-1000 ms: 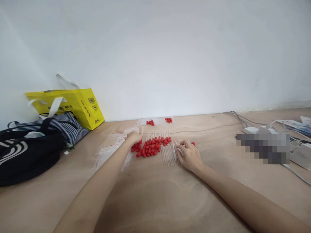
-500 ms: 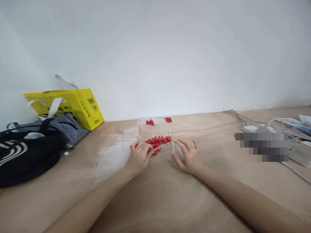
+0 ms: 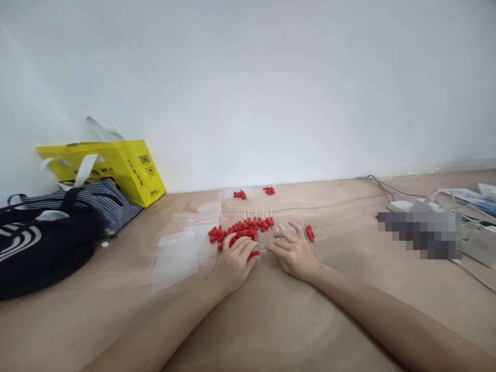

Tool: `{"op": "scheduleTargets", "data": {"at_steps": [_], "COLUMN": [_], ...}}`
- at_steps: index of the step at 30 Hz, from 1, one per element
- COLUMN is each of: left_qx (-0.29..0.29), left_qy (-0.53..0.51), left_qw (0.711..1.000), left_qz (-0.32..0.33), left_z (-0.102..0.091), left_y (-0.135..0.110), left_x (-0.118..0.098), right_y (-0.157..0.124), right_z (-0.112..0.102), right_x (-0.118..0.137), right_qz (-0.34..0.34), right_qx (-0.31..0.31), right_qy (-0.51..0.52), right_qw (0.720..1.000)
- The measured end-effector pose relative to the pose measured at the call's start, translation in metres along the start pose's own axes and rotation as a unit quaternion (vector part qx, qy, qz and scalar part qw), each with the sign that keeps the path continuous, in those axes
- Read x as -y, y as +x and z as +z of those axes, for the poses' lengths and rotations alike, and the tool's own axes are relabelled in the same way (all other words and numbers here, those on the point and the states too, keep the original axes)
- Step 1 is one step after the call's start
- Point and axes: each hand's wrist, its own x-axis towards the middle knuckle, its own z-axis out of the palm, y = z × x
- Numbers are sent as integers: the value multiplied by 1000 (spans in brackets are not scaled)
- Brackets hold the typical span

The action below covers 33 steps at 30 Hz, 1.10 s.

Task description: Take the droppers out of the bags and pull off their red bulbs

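Observation:
My left hand point(image 3: 236, 263) is closed on a red rubber bulb point(image 3: 253, 253) that pokes out past its fingertips. Opposite it, my right hand point(image 3: 297, 256) pinches a thin clear dropper tube point(image 3: 264, 251), whose end meets the bulb. Under and beside the right hand lies a row of loose clear tubes point(image 3: 267, 240). Many loose red bulbs point(image 3: 215, 235) are heaped beyond the left hand, partly hidden by it. Behind the heap, droppers fitted with red bulbs point(image 3: 250, 222) lie side by side, tips toward the wall.
Flat clear zip bags point(image 3: 178, 253) overlap on the left. More red bulbs point(image 3: 268, 190) rest on a clear bag near the wall. A yellow bag point(image 3: 145, 175), a striped bag point(image 3: 112, 206) and a black bag point(image 3: 46, 253) stand at left. Chargers and cables point(image 3: 403, 205) lie at right.
My left hand has moved nearer and slightly right, uncovering loose bulbs, and now has a bulb at its fingertips. My right fingers have come together on a tube that meets this bulb.

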Motion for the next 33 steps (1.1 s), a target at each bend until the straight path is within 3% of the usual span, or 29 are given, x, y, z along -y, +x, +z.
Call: {"op": "scheduleTargets", "data": {"at_steps": [7,15,33], "left_qx": [-11,31,54], "left_qy": [-2,19,30], "left_qw": [999,996,995], "left_qz": [52,76,75], "left_z": [0,-6,-16], "left_y": [0,1,4], "left_x": [5,4,0], "right_y": [-1,0,-2], "right_z": [0,0,-5], "right_x": [1,5,7], "right_qz": [-10,-24,-10], "right_qx": [8,5,-26], "right_qy": [0,-3,-6], "right_qw": [1000,1000,1000]}}
